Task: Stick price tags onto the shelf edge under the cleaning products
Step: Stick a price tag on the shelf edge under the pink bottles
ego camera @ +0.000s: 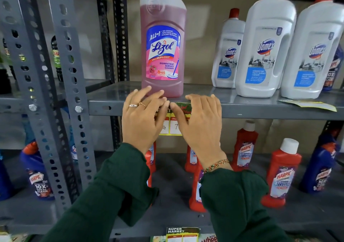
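A yellow and green price tag (174,125) hangs on the grey shelf edge (260,111), right under a pink Lizol bottle (162,42). My left hand (142,120) lies flat over the tag's left side, fingers spread and pressing against the edge. My right hand (200,122) lies flat over its right side, with the thumb across the tag's top. Only the tag's middle strip shows between my hands.
Three white Domex bottles (264,46) stand to the right on the same shelf, beside a loose yellow tag (309,105) lying on the shelf. Red Harpic bottles (281,173) stand on the shelf below. Another tag (182,234) hangs on the lower edge. Grey slotted uprights (61,93) rise at left.
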